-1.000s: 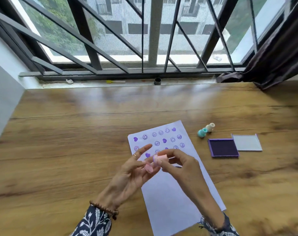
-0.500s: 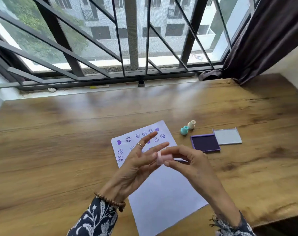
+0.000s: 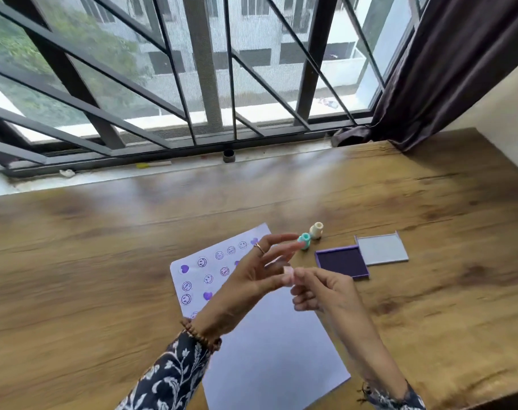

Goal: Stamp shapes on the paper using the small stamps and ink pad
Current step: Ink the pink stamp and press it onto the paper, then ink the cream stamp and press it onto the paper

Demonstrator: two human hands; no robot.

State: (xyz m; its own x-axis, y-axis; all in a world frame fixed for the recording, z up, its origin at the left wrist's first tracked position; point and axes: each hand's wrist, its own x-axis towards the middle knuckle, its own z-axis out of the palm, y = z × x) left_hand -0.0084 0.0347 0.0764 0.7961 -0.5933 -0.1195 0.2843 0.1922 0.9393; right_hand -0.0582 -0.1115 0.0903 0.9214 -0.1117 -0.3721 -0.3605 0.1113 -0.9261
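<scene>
A white paper (image 3: 269, 344) lies on the wooden table (image 3: 89, 276), its upper part covered with purple smiley and heart prints. My right hand (image 3: 322, 291) pinches a small pink stamp (image 3: 288, 275) above the paper. My left hand (image 3: 257, 276) hovers beside it with fingers spread, and I cannot tell whether it touches the stamp. A teal stamp (image 3: 305, 240) and a cream stamp (image 3: 316, 230) stand just past the paper's top right corner. The open purple ink pad (image 3: 342, 261) lies to their right, with its grey lid (image 3: 382, 248) beside it.
A barred window with a sill (image 3: 163, 170) runs along the table's far edge; small bits lie on the sill. A dark curtain (image 3: 447, 69) hangs at the far right corner. The table's front edge shows at the lower right.
The view has swung right and closer. My left fingers have spread and lifted away from the pink stamp, which my right hand keeps pinched above the paper.
</scene>
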